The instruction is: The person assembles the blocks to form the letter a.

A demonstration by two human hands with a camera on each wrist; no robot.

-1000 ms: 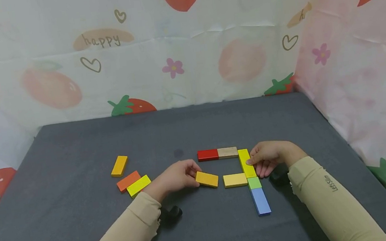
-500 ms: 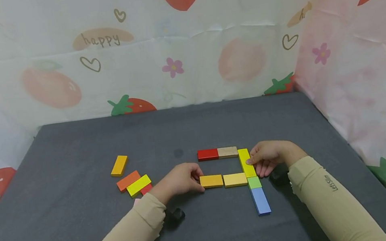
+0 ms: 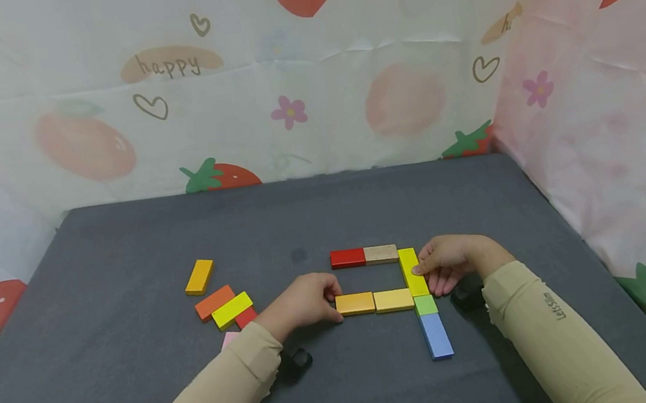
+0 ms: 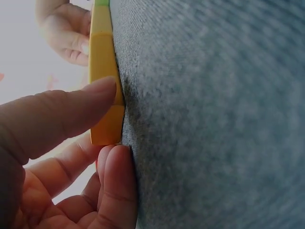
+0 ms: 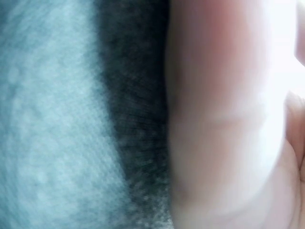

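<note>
In the head view my left hand (image 3: 306,302) pinches the left end of an orange-yellow block (image 3: 355,304), which lies flat. Its right end meets a pale yellow block (image 3: 394,301). The left wrist view shows the thumb (image 4: 102,95) along one side of the orange-yellow block, other fingers by its end. My right hand (image 3: 453,262) rests beside an upright-running yellow block (image 3: 410,265), thumb touching its top and fingers along its right side. Below that block come a green block (image 3: 426,305) and a blue block (image 3: 436,336). The right wrist view holds only a blurred finger and cloth.
A red block (image 3: 347,259) and a wood-coloured block (image 3: 380,254) run left from the yellow block's top. Further left lie loose blocks: orange-yellow (image 3: 199,277), orange (image 3: 214,303), yellow (image 3: 232,311), red (image 3: 246,317) and a partly hidden pink one (image 3: 229,338). Grey cloth (image 3: 301,218) covers the table.
My left hand has turned the orange-yellow block from slanted to straight and brought it right, against the pale yellow block. My right hand has stayed put.
</note>
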